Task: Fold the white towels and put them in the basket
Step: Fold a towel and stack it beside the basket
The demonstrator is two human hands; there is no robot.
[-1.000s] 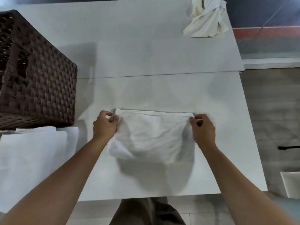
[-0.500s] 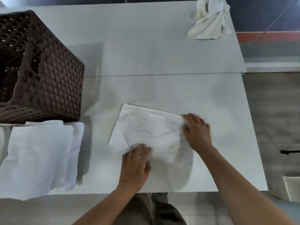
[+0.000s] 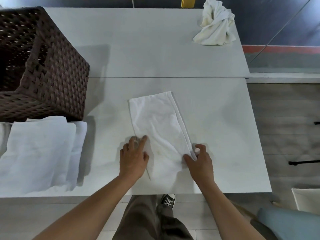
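Note:
A white towel [image 3: 159,122], folded into a narrow strip, lies on the white table [image 3: 155,49] and runs away from me. My left hand [image 3: 134,158] sits on its near left edge with bent fingers gripping the cloth. At the near right corner my right hand [image 3: 200,161] pinches the hemmed edge between thumb and fingers. The dark brown woven basket [image 3: 57,80] stands at the table's left. A stack of folded white towels [image 3: 39,153] lies in front of it. A crumpled white towel [image 3: 216,25] sits at the far right corner.
The table's near edge runs just below my wrists and its right edge lies past my right hand. A seam crosses the tabletop beyond the towel. A blue cushion [image 3: 290,224] and a white object [image 3: 308,200] are on the floor side at lower right.
The towel was folded in half sideways and now lies as a narrow strip pointing away. Both hands moved from its far corners to its near end.

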